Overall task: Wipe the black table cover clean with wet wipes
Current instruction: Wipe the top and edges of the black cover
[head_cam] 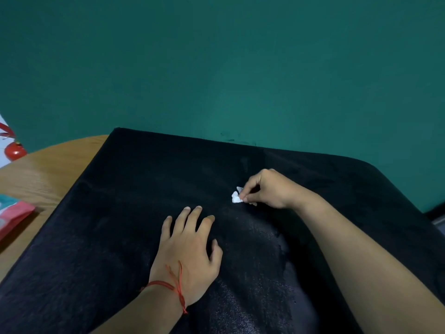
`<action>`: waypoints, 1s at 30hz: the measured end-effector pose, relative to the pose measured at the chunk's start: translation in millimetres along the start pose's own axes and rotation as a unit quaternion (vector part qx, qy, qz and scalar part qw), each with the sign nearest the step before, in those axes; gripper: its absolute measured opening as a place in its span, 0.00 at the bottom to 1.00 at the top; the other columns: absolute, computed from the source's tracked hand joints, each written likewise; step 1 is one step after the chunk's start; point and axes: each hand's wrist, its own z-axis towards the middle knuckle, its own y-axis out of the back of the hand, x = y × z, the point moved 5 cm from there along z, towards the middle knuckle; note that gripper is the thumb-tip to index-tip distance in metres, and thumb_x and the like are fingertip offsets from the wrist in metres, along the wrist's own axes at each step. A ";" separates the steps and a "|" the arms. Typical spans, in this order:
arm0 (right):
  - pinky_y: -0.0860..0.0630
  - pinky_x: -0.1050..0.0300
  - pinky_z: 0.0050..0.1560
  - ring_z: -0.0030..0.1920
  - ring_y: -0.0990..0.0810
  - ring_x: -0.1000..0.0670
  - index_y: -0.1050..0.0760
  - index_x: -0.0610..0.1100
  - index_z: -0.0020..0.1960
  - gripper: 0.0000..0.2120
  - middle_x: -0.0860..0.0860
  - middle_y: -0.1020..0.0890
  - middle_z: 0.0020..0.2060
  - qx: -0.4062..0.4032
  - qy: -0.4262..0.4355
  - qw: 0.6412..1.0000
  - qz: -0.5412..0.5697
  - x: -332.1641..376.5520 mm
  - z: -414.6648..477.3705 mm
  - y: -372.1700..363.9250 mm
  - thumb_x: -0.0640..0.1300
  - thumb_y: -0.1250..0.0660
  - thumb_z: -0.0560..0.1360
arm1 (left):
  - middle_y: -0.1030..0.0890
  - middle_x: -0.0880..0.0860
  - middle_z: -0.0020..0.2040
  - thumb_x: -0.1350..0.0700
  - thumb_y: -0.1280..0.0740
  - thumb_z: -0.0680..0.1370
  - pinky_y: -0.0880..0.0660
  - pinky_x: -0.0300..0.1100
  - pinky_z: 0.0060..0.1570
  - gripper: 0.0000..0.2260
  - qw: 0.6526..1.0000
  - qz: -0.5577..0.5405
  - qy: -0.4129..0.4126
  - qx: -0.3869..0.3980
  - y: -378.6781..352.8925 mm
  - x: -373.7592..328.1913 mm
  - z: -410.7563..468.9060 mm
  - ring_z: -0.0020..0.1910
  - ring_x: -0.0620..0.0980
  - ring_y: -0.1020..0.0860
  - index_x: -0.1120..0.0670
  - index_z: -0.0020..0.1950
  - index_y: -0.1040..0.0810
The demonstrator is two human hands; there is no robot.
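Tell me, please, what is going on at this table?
A person pinches a small crumpled wipe in the right hand, low over the middle of the black cover. The left hand lies flat on the cover, fingers spread, probably steadying it. A pink pack sits on the wooden table beside the cover's left edge.

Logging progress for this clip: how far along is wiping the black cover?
Done: a paler, sheeny patch on the black table cover near the person suggests some wiping. In hand: the right hand pinches a crumpled wet wipe against the cover; the left hand rests flat. Left: far and left parts show no such sheen.
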 end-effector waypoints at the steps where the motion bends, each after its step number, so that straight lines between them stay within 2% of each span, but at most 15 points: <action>1: 0.25 0.69 0.54 0.44 0.15 0.60 0.11 0.56 0.47 0.04 0.58 0.12 0.41 -0.012 0.000 1.000 0.004 -0.9 1.5 0.7 0.47 0.22 0.77 | 0.34 0.47 0.80 0.40 0.48 0.81 0.44 0.58 0.80 0.25 1.000 0.002 0.000 0.001 -0.7 0.5 -0.3 0.82 0.50 0.41 0.43 0.76 0.30; 4: 0.21 0.63 0.56 0.43 0.14 0.59 0.11 0.54 0.45 0.03 0.57 0.12 0.39 -0.089 -0.008 0.996 0.021 -9.7 18.8 11.6 0.52 0.21 0.76 | 0.33 0.47 0.80 0.41 0.48 0.81 0.43 0.59 0.80 0.25 1.000 0.001 0.001 -0.003 0.7 -0.7 -0.6 0.82 0.50 0.40 0.43 0.76 0.30; 8: 0.17 0.57 0.55 0.41 0.15 0.60 0.11 0.51 0.45 0.04 0.58 0.13 0.38 -0.171 -0.044 0.984 0.023 -26.7 61.6 30.2 0.44 0.21 0.77 | 0.33 0.47 0.80 0.41 0.48 0.80 0.42 0.58 0.80 0.25 1.000 0.006 0.001 -0.001 0.4 -1.0 -0.5 0.82 0.50 0.40 0.43 0.76 0.30; 12: 0.20 0.57 0.57 0.46 0.15 0.54 0.11 0.49 0.47 0.02 0.53 0.11 0.44 -0.224 -0.087 0.970 0.029 -39.5 98.9 43.5 0.42 0.22 0.77 | 0.32 0.47 0.79 0.41 0.47 0.80 0.41 0.59 0.79 0.25 1.000 0.002 0.003 -0.003 0.6 -0.9 -0.2 0.81 0.50 0.39 0.43 0.76 0.28; 18: 0.17 0.50 0.53 0.47 0.16 0.43 0.12 0.46 0.54 0.07 0.45 0.13 0.49 -0.251 -0.132 0.958 -0.041 -47.6 126.6 53.0 0.39 0.28 0.81 | 0.37 0.44 0.81 0.40 0.49 0.81 0.46 0.57 0.81 0.26 1.000 0.000 0.001 0.002 0.5 -0.7 -0.3 0.83 0.47 0.45 0.41 0.78 0.33; 22: 0.19 0.48 0.52 0.51 0.17 0.36 0.13 0.43 0.56 0.08 0.40 0.15 0.52 -0.272 -0.187 0.941 -0.071 -81.9 113.8 68.7 0.44 0.31 0.83 | 0.36 0.44 0.81 0.39 0.49 0.81 0.46 0.58 0.81 0.25 1.000 -0.004 -0.001 -0.006 0.2 -0.1 -0.4 0.83 0.47 0.44 0.41 0.77 0.32; 27: 0.19 0.48 0.52 0.53 0.17 0.36 0.14 0.44 0.60 0.10 0.40 0.15 0.55 -0.266 -0.219 0.935 -0.084 -113.8 99.8 81.3 0.47 0.30 0.83 | 0.33 0.45 0.79 0.40 0.46 0.80 0.44 0.58 0.81 0.25 1.000 0.000 0.001 -0.009 -2.6 1.2 0.4 0.82 0.48 0.41 0.43 0.76 0.29; 30: 0.20 0.51 0.50 0.52 0.17 0.38 0.14 0.48 0.61 0.10 0.42 0.15 0.56 -0.267 -0.196 0.941 -0.076 -114.1 101.8 80.5 0.42 0.31 0.84 | 0.33 0.45 0.79 0.40 0.46 0.80 0.44 0.58 0.80 0.24 1.000 0.000 0.000 -0.011 -4.0 1.1 0.2 0.81 0.48 0.40 0.43 0.75 0.29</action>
